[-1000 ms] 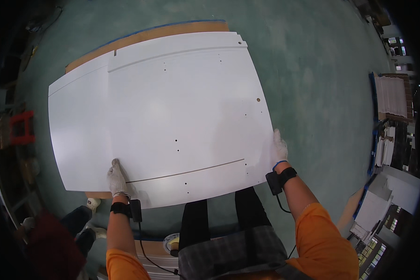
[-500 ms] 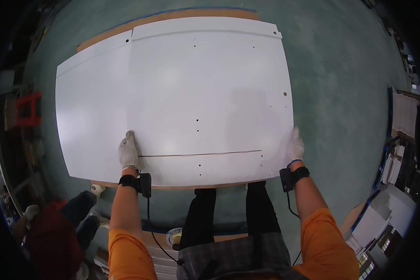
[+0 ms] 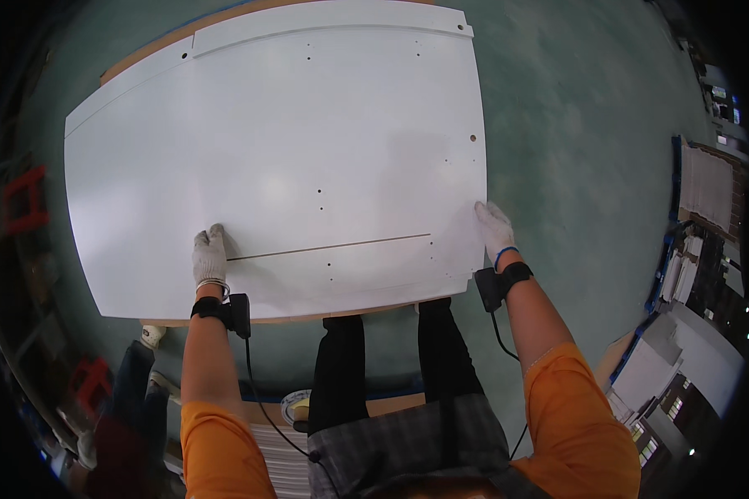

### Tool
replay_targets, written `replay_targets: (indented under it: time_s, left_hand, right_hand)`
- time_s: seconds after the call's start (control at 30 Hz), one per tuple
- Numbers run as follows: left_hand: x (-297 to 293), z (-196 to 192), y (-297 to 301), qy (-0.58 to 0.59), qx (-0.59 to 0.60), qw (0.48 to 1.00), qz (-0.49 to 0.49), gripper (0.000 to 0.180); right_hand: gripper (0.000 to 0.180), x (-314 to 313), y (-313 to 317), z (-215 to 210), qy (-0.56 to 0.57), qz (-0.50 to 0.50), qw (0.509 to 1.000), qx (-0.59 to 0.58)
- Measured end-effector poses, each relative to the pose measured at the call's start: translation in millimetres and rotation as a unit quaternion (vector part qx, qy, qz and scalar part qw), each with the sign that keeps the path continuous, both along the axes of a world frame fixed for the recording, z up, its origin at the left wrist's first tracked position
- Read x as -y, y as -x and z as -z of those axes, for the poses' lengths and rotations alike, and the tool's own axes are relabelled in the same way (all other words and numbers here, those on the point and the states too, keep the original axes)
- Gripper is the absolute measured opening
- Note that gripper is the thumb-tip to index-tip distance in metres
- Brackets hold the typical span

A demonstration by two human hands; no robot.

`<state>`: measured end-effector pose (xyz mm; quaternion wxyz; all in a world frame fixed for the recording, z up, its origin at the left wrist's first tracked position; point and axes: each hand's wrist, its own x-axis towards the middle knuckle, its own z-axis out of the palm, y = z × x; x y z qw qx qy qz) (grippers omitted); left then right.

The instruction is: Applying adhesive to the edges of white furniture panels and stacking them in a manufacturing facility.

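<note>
A large white furniture panel (image 3: 366, 125) with drilled holes and a long thin groove lies flat before me. A faint seam divides it from a plain white panel (image 3: 125, 191) on the left. In a knit glove, my left hand (image 3: 210, 258) is at the seam beside the groove's left end, thumb on the white surface and fingers partly hidden. My right hand (image 3: 495, 229), also gloved, closes on the drilled panel's right edge. The undersides of both grips are hidden. Both wrists carry a black strapped device with a cable.
Brown cardboard (image 3: 154, 43) shows beneath the panels. Behind at lower left, another person's legs (image 3: 133, 374) are near a red stool (image 3: 90, 387). A tape roll (image 3: 295, 407) lies by my legs. Stacked boards (image 3: 707, 187) stand at right; another red stool (image 3: 27, 200) is at far left.
The panels and both hands appear farther left, higher and slightly turned in view, partly because my head moved. My left thumb and fingers are farther apart. Both hands remain at the panel.
</note>
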<state>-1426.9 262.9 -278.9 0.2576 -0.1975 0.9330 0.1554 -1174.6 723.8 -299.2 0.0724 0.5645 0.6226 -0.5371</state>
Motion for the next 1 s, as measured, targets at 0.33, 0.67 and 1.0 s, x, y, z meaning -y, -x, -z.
replay_targets:
  time_s: [0.33,0.67,1.0]
  left_hand:
    - [-25.7,-34.9,-6.0,0.135,-0.04,0.989,0.031,0.067]
    - [-73.6,-36.5,-81.4,0.186,0.138,0.97,0.077,0.105]
    - [-82.8,-35.9,-184.7,0.086,0.128,0.987,0.037,0.09]
  right_hand:
    - [0.055,-18.6,-7.6,-4.0,-0.168,-0.251,0.943,0.14]
    - [0.046,16.5,-52.5,4.4,0.048,-0.185,0.98,0.053]
    - [0.06,0.1,-40.0,-23.1,0.018,-0.373,0.906,0.197]
